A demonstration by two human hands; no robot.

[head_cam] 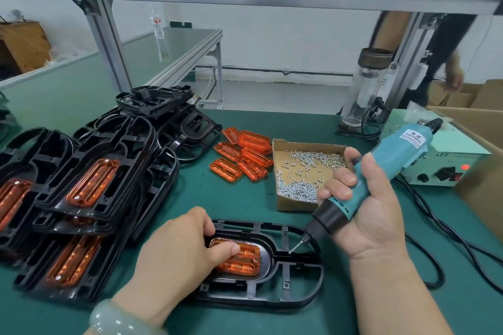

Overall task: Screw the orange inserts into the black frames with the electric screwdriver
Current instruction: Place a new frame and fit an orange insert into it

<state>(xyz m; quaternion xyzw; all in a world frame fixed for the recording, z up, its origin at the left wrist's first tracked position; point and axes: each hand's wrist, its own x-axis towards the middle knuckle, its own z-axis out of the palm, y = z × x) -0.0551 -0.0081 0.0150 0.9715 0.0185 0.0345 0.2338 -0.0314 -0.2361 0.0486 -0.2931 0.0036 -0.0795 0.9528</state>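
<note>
Here the black frame (288,292) lies just in front of the cardboard screw box (294,205), the orange insert (246,262) seated in it. The left hand (179,250) holds the insert down, thumb on top, fingers curled. The right hand (366,215), in front of the box too, grips the electric screwdriver (392,160) (bit slanting toward the frame).

Box (291,205) behind frame (272,300); bottle (364,90) probably beyond
</note>
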